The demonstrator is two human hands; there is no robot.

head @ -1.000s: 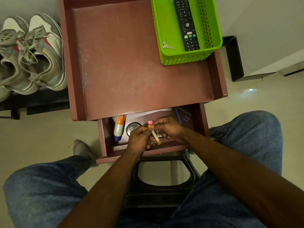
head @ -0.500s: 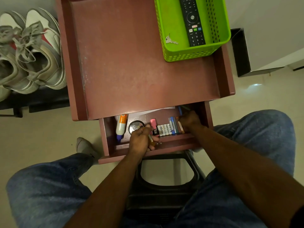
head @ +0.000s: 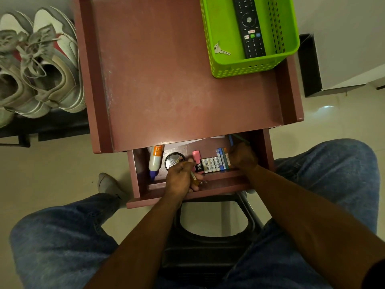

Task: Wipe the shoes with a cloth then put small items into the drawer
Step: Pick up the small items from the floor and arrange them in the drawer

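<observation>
Both your hands are in the open drawer (head: 141, 180) of the reddish-brown side table (head: 187, 84). Your left hand (head: 179, 180) sits over the drawer's front edge, fingers curled and pinching a thin yellowish stick (head: 193, 177), maybe a pencil or small pen, too small to tell. Your right hand (head: 242, 156) is at the drawer's right end, fingers curled tight against a row of blue and orange items (head: 221, 158); can't tell if it's actually gripping one.

Inside, L to R: glue bottle (head: 155, 158) w/ orange label and blue cap, round tin (head: 174, 159), pink highlighter (head: 196, 158), row of white batteries (head: 211, 164), then the blue/orange row. White paper (head: 193, 141) lies at the back.

On the table top, back right: green basket (head: 250, 65) w/ a remote (head: 249, 26) and a key (head: 219, 49) in it. The shoes (head: 39, 65) stand on a dark rack left of the table, well apart from your hands.
</observation>
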